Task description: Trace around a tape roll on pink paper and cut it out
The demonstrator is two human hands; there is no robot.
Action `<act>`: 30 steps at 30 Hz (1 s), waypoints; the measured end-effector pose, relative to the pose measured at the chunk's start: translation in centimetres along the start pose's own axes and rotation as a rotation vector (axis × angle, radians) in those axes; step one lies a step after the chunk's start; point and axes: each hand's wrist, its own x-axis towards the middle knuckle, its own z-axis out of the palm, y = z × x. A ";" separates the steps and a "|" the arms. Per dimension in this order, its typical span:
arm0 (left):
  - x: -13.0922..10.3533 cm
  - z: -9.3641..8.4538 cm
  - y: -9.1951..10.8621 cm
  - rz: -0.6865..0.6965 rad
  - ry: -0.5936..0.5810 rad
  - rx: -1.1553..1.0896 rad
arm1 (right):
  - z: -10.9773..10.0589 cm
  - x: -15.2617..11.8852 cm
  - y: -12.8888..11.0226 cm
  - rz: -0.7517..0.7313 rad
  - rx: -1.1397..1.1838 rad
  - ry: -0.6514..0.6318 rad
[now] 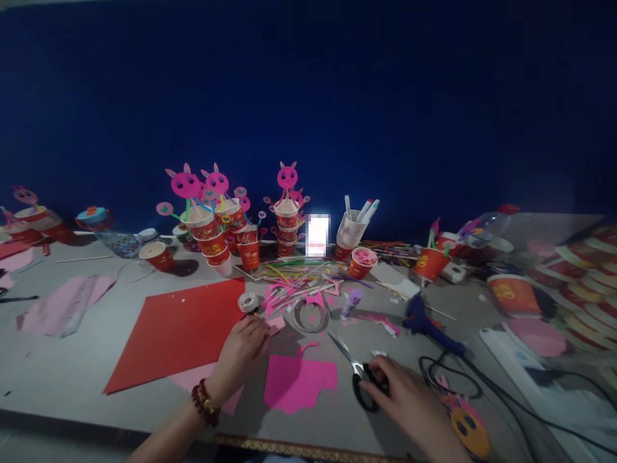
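Observation:
My right hand (402, 393) has its thumb and fingers closed on the black handle of the scissors (357, 368). The scissor blades lie slightly apart and point away to the upper left. Beside them is a cut sheet of bright pink paper (299, 382) with a ragged lower edge. My left hand (248, 339), a beaded bracelet on its wrist, is over the right edge of a red sheet (180, 334). Its fingers are curled, hiding what they hold, if anything. A small light pink piece (277, 325) and a tape roll (248, 301) are close to its fingertips.
Red paper cups with pink animal faces (186, 184) stand along the back. A cup of markers (351, 228) is right of a blurred bright rectangle (318, 236). A blue glue gun (434, 326) trails its cord at right. Pink scraps surround a clear ring (309, 315).

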 end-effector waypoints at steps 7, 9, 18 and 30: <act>1.9 -0.9 0.8 -0.234 0.208 -0.355 | -0.2 0.3 -1.7 0.017 0.087 0.043; 2.4 -0.9 1.4 -0.257 0.210 -0.424 | -0.3 0.4 -2.4 -0.004 0.160 0.042; 1.9 2.5 4.4 -0.173 0.072 -0.504 | 2.5 3.0 -7.5 -0.084 0.875 -0.103; 0.3 -3.2 -0.8 -0.023 0.108 -0.092 | 3.0 4.3 -5.0 -0.044 0.905 0.165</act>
